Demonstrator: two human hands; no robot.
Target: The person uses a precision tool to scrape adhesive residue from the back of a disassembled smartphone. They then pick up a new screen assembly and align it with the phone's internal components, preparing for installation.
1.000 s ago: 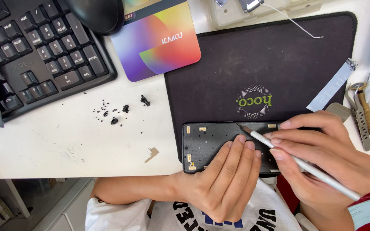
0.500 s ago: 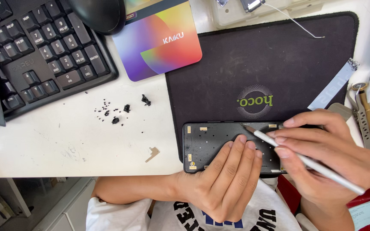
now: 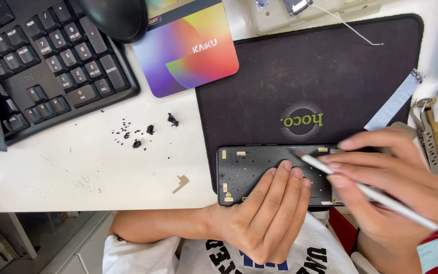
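I see a white table [image 3: 77,172] with small marks and black crumbs [image 3: 138,134] on it. A black mat [image 3: 290,71] lies on top. A black keyboard [image 3: 46,66] sits at the far left, beside a colourful card [image 3: 188,48]. Under the table I see a pale cupboard [image 3: 51,243]. The light is bright and even.

Two hands work at the near edge: the left hand [image 3: 267,215] and the right hand [image 3: 396,187]. There is one black phone frame [image 3: 252,170], one white stylus-like tool [image 3: 366,192], one dark work mat [image 3: 300,76], one black keyboard [image 3: 46,66], one colourful card [image 3: 188,45], one small tan bracket [image 3: 181,183], and several black crumbs [image 3: 143,133], too small to count exactly.
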